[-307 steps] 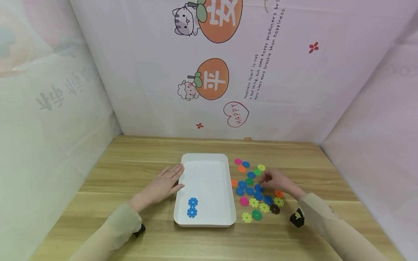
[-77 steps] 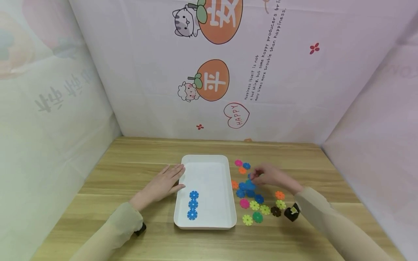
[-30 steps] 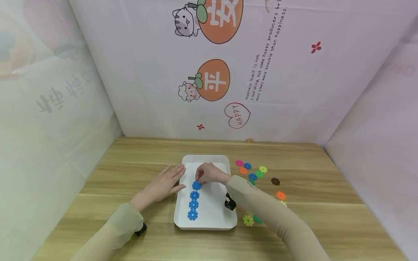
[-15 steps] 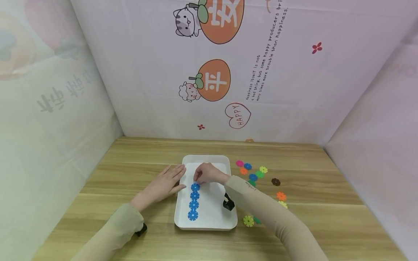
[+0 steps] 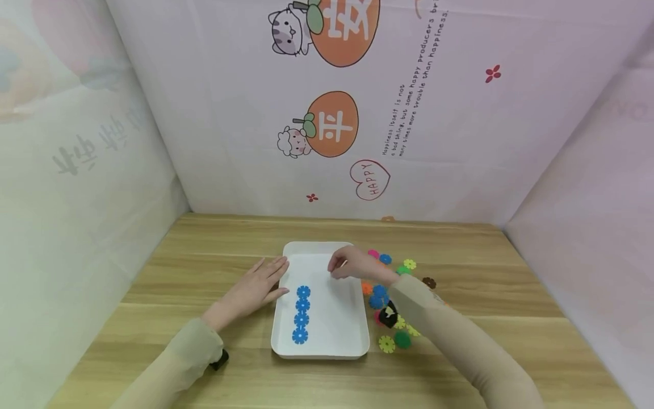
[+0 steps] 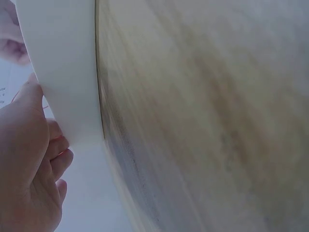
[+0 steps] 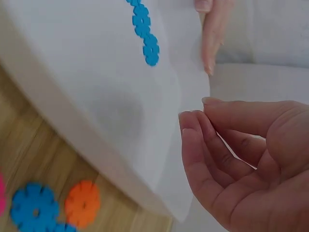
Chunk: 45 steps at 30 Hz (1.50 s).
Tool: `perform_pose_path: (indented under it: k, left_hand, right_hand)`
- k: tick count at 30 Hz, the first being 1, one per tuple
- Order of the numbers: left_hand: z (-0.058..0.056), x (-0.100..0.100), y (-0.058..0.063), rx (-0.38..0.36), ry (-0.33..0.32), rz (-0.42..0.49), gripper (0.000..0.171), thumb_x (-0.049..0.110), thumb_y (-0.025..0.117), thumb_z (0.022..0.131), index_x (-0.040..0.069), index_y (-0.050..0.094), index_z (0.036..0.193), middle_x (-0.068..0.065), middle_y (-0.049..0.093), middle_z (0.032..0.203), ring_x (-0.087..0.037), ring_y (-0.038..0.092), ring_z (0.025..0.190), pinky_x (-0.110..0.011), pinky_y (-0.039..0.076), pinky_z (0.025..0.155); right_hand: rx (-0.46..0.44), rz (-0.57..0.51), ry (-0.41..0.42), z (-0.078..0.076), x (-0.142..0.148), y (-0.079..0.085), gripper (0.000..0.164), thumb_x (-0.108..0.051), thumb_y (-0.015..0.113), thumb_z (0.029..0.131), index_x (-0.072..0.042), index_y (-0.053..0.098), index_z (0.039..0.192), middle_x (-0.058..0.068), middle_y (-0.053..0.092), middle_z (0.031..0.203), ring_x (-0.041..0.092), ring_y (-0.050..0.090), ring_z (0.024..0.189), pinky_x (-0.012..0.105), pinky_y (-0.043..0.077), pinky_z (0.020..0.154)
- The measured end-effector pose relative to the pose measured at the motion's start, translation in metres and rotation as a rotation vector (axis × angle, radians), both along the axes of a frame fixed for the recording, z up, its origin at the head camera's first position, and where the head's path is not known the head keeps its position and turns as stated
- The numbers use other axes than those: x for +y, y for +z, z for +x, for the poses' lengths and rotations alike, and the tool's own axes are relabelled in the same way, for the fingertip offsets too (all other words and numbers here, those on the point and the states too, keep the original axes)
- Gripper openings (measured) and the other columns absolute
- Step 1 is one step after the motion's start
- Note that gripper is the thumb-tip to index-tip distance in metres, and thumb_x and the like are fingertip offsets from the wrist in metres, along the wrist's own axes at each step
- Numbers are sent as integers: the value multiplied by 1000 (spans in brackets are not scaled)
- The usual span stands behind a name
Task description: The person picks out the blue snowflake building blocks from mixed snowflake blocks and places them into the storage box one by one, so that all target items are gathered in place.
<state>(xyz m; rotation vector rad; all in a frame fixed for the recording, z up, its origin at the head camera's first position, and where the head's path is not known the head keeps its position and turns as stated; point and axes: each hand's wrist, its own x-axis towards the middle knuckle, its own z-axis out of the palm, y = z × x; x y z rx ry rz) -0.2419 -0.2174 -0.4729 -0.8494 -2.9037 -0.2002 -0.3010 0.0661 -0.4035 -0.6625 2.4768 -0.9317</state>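
Blue notched plastic discs (image 5: pixel 301 319) lie in a column on the left part of the white tray's (image 5: pixel 337 335) floor. My left hand (image 5: pixel 248 293) rests at the tray's left rim, fingers out straight. In the left wrist view, the left hand (image 6: pixel 29 159) touches the tray's side wall. Above the tray's right half hovers my right hand (image 5: pixel 353 264), clear of the discs. In the right wrist view, that right hand (image 7: pixel 246 159) has loosely bent fingers, thumb near the fingertips, with nothing visible between them. The column's end (image 7: pixel 150 50) shows beyond it.
Loose discs are scattered on the wooden table (image 5: pixel 230 363) right of the tray: blue (image 5: pixel 379 291), orange (image 5: pixel 367 288), yellow (image 5: pixel 386 343), green (image 5: pixel 402 339) and dark brown (image 5: pixel 429 282) among them. My right forearm partly covers them. Printed cloth walls (image 5: pixel 245 142) enclose the table.
The column has grown from two blue discs to several. My right hand, which was at the top disc half a second ago, has let go and moved right. The left hand stayed put.
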Motion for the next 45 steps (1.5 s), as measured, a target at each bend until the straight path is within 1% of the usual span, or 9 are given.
perform_pose_path:
  k: [6,9,13,18,23,28,35,39,45]
  left_hand:
    - [1,0,3,3,-1,-8,70,47,49,102,2,34,153,-15,33,161,-32,33,150,-56,25,123]
    - [2,1,3,-4,0,-10,69,46,49,102,2,34,153,-15,33,161,-32,33,150,-56,25,123]
    - [3,2,3,4,-3,-14,68,45,49,102,2,35,153,-15,34,161,-32,34,149,-56,25,123]
    - [4,2,3,12,-3,-6,68,45,50,102,2,36,153,-15,34,160,-31,35,149,-56,26,123]
    - [4,2,2,17,-4,-5,69,46,49,102,2,35,153,-15,35,160,-32,35,149,-57,26,122]
    - [4,2,1,22,-7,-9,69,47,49,102,2,36,152,-16,35,160,-32,35,149,-57,27,122]
    - [4,3,4,3,2,-8,70,49,48,102,4,33,154,-13,33,161,-30,34,150,-55,26,123]
    - [4,2,3,3,1,-14,70,49,47,102,4,33,154,-13,33,162,-30,33,150,-55,25,123]
    - [4,2,3,0,4,-22,69,48,47,102,4,33,154,-14,33,161,-31,34,150,-56,25,123]
  right_hand:
    - [76,-32,25,5,50,8,14,-8,69,90,2,68,100,10,71,95,16,64,84,28,55,75]
    - [103,-53,24,9,74,7,15,-8,69,89,4,67,99,15,71,96,19,65,87,30,56,77]
    - [112,-26,-20,17,101,-1,12,-7,69,89,2,68,97,15,71,96,21,65,88,34,57,79]
    - [80,50,-86,29,128,-12,11,-12,70,90,-4,68,97,7,70,95,15,63,87,30,55,76]
    - [131,-6,-6,35,149,-23,12,-7,72,86,2,69,94,14,72,92,15,66,83,25,56,73]
    - [121,-44,16,41,162,-27,16,-4,73,84,6,67,95,18,71,93,19,67,85,19,55,72]
    - [58,87,-91,50,165,-32,20,-14,78,83,-2,67,95,4,68,90,14,62,83,23,53,67]
    - [45,85,-127,53,163,-35,23,-13,80,81,-2,65,95,4,66,88,14,59,80,23,51,65]
    - [56,73,-129,54,159,-39,26,-11,82,79,-1,64,94,4,64,84,14,56,76,20,48,61]
